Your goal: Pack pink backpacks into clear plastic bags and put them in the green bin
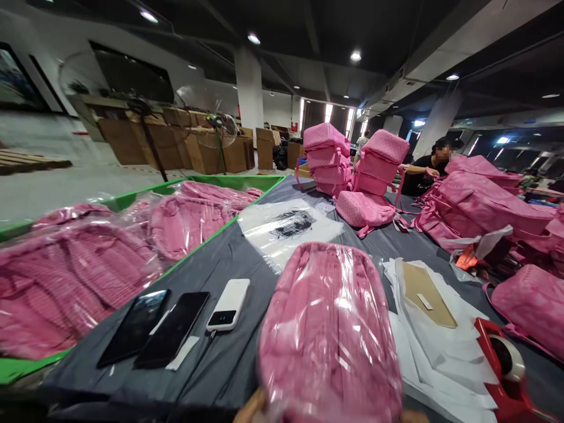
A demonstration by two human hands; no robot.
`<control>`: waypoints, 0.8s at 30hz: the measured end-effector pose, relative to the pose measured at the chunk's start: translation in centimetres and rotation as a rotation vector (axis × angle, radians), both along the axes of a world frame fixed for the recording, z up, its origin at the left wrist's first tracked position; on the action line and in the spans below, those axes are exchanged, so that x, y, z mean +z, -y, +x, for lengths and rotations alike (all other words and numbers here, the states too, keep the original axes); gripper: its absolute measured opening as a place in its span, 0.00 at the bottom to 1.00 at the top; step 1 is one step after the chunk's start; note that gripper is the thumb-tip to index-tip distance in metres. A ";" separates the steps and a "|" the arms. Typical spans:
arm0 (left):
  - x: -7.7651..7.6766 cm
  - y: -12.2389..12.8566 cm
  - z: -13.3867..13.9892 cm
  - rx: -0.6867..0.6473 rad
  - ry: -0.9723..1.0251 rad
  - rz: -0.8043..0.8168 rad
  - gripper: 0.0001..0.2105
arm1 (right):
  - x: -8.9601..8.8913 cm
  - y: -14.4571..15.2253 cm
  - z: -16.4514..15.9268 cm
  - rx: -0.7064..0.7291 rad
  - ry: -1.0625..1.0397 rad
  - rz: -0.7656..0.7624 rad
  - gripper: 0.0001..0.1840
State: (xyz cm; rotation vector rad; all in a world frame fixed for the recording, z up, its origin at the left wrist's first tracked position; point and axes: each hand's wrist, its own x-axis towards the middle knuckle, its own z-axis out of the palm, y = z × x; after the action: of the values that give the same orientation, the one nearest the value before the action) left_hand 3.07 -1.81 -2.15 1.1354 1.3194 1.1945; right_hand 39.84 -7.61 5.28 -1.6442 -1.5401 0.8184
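Observation:
A pink backpack [330,329] in a clear plastic bag is right in front of me, at the near edge of the dark-covered table. My left hand [252,408] grips its lower left side; only a bit of the fingers shows. At its lower right side a sliver of my right hand [414,416] holds it, mostly cut off by the picture's bottom edge. Left of the backpack lie a white power bank [230,302] with a cable and two dark phones [173,329]. White paper sheets [440,358] with a brown card [425,294] are on its right.
Bagged pink backpacks fill a green-edged bin [272,183] on the left. Unbagged backpacks stand stacked [326,155] at the back and heaped [489,202] at the right, where a co-worker [423,173] stands. A red tape dispenser [489,335] and a plastic sheet [255,226] lie on the table.

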 end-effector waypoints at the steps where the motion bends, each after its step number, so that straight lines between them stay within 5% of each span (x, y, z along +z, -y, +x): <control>1: 0.8 -0.6 -0.2 0.001 -0.024 0.030 0.24 | 0.2 -0.4 -0.4 0.005 -0.003 -0.007 0.15; 3: 2.7 -2.7 -1.3 0.032 -0.101 0.124 0.22 | 1.2 -1.6 -0.5 -0.048 0.025 0.019 0.19; 5: 3.9 -4.8 -2.8 0.263 -0.117 0.242 0.20 | 2.5 -2.5 0.4 -0.227 0.109 0.124 0.19; 7: 3.8 -5.7 -3.9 0.460 -0.058 0.210 0.21 | 3.3 -2.3 1.8 -0.388 0.197 0.201 0.22; 9: 2.6 -4.7 -4.0 0.519 0.075 0.029 0.26 | 3.2 -0.7 3.1 -0.442 0.218 0.151 0.24; 11: 1.4 -2.4 -2.9 0.370 0.230 -0.169 0.29 | 2.3 2.1 3.4 -0.514 0.190 0.045 0.26; 13: 1.1 0.2 -0.7 0.062 0.307 -0.283 0.30 | 1.3 5.1 2.6 -0.624 0.202 0.013 0.28; 16: 1.8 2.1 4.1 -0.363 0.197 -0.218 0.27 | 0.3 8.0 -0.5 -0.559 0.349 0.092 0.27; 21: 0.6 1.0 11.9 -0.772 -0.211 0.266 0.20 | -1.5 7.7 -5.5 -0.326 0.727 0.279 0.36; 24: -1.2 0.1 13.3 -0.715 -0.605 0.733 0.22 | -3.4 7.6 -6.4 -0.241 0.848 0.274 0.48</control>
State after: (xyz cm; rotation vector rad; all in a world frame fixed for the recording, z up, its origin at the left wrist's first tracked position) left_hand 16.35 -1.86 -3.36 2.3904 0.7143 0.8039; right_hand 33.41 -15.23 1.87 -2.0206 -1.8211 -0.2740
